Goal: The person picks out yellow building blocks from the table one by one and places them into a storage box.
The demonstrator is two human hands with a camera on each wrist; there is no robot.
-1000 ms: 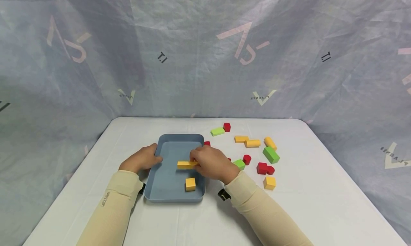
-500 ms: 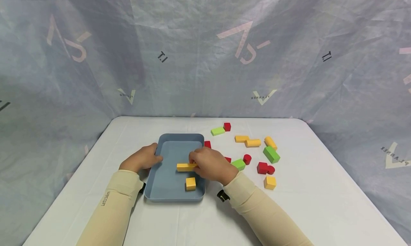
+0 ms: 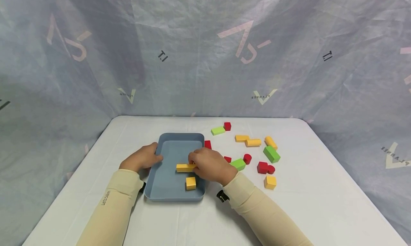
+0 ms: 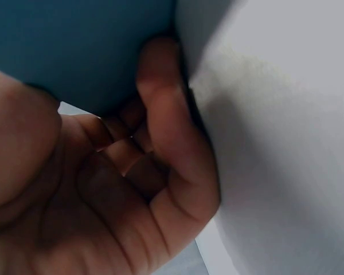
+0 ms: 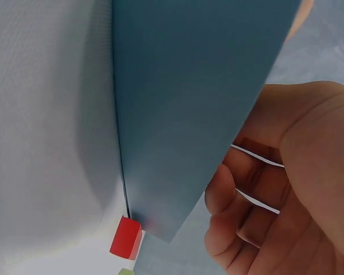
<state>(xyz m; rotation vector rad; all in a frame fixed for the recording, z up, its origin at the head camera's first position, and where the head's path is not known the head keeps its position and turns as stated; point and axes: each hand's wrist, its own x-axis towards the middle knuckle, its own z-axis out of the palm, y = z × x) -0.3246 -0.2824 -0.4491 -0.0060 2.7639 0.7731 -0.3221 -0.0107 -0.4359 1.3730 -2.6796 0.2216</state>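
Observation:
A blue-grey tray sits on the white table in the head view. My left hand grips its left wall, with the thumb over the rim and curled fingers outside, low by the tablecloth in the left wrist view. Reaching over the right wall, my right hand pinches the right end of a long yellow block, held level inside the tray. Just nearer than that block, a yellow cube rests on the tray floor. In the right wrist view the tray wall hides the fingertips and the block.
Right of the tray lie several loose blocks: a red block by its wall, a green block, a red cube, a yellow cylinder and another yellow cube. A grey cloth hangs behind the table.
My right hand has shifted slightly nearer and left, bringing the long yellow block lower in the tray, close to the yellow cube. The left hand stays at the tray wall.

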